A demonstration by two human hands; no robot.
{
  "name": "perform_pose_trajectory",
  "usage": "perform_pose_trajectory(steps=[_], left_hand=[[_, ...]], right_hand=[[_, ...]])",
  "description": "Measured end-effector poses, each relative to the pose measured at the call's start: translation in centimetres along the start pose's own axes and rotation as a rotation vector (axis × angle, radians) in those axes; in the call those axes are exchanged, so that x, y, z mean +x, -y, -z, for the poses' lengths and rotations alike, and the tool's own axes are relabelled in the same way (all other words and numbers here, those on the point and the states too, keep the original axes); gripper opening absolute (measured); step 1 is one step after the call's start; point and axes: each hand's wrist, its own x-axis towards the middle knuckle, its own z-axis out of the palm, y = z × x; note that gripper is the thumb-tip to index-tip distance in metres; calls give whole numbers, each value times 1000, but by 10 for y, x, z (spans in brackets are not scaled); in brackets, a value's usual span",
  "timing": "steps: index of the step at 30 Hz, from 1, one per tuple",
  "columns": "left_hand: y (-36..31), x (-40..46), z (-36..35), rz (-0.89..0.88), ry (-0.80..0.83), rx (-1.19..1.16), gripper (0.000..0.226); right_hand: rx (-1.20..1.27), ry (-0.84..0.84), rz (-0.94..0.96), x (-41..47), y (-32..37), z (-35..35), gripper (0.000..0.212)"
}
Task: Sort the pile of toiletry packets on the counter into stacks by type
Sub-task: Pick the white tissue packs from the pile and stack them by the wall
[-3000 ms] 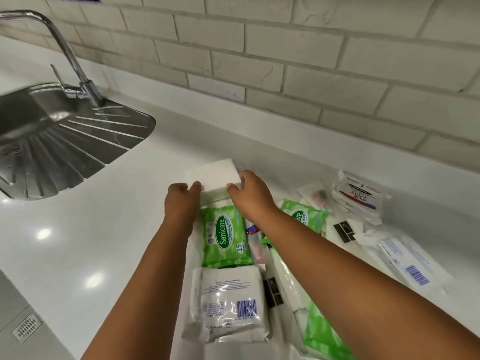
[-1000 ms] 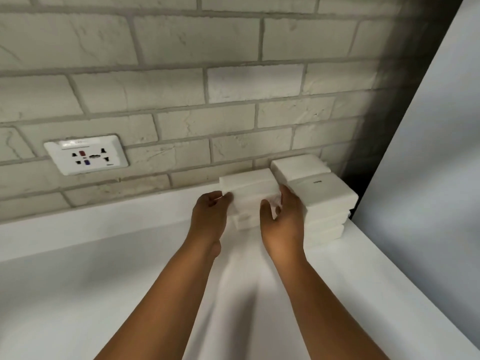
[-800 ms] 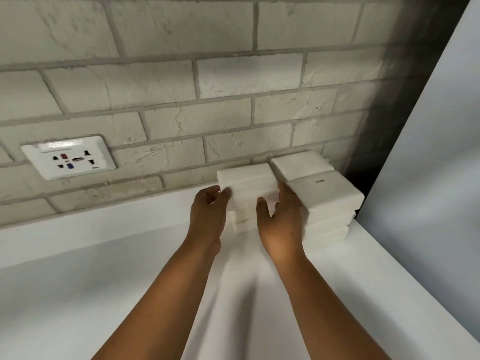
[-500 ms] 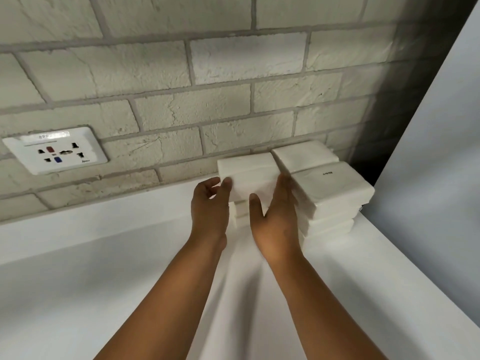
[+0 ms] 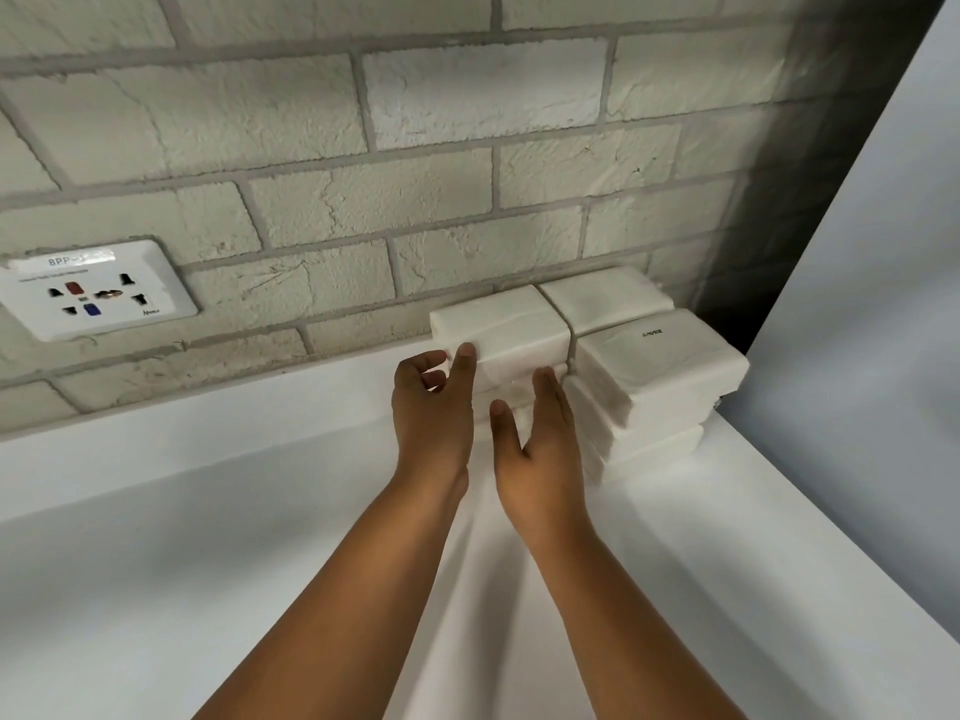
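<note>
Stacks of plain white packets stand in the counter's far right corner against the brick wall. On the left stack lies the top white packet [image 5: 501,324]. A taller front right stack [image 5: 660,371] and a rear right stack [image 5: 605,298] adjoin it. My left hand [image 5: 431,413] is just in front of the left stack, its index fingertip touching the top packet's front face and the other fingers loosely curled. My right hand [image 5: 540,439] stands edge-on with straight fingers before the gap between the stacks, holding nothing. The lower packets of the left stack are hidden behind my hands.
A white wall socket [image 5: 88,291] sits on the brick wall at the left. A pale panel [image 5: 857,304] closes off the right side beyond the stacks. The white counter [image 5: 208,537] stretches to the left and toward me.
Both hands carried a white packet from the mixed pile to the corner and set it on the left stack. Since half a second ago they have let go and drawn back slightly.
</note>
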Motion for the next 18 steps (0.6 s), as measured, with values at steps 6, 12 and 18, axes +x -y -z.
perform_pose_trajectory(steps=[6, 12, 18], left_hand=[[11, 16, 9, 222, 23, -83, 59], [22, 24, 13, 365, 148, -60, 79], [35, 33, 6, 269, 190, -101, 54]], right_hand=[[467, 19, -474, -10, -16, -3, 46], [493, -55, -495, 4, -28, -17, 49], [497, -63, -469, 12, -39, -27, 63]])
